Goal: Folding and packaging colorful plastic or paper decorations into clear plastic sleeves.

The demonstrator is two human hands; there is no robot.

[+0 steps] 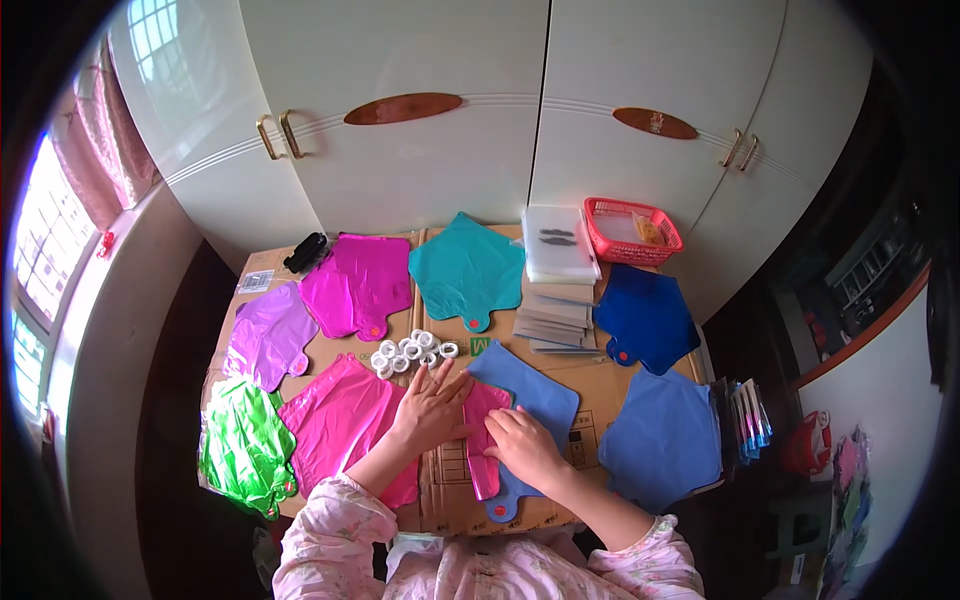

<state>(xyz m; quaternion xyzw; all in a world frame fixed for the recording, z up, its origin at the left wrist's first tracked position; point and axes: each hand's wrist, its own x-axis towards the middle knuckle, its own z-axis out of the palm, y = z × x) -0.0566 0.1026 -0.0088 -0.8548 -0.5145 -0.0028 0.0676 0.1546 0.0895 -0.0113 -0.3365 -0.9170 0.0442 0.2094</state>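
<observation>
A pink foil balloon (486,482), folded into a narrow strip, lies on top of a flat blue star-shaped foil balloon (540,390). My left hand (432,408) rests with fingers spread at the strip's left edge, palm down. On the strip's right side, my right hand (523,445) has its fingers bent together on the pink foil; the fingertips are partly hidden. Beyond my left hand sits a cluster of small white ribbon rolls (408,352). A flat pink star balloon (345,415) spreads out left of my left forearm.
Around the cardboard tabletop (440,500) lie flat foil balloons: green (243,445), purple (268,335), magenta (358,285), teal (466,270), dark blue (650,318) and blue (662,440). Clear plastic sleeves (556,255), stacked cards (555,318) and a red basket (605,230) stand far right.
</observation>
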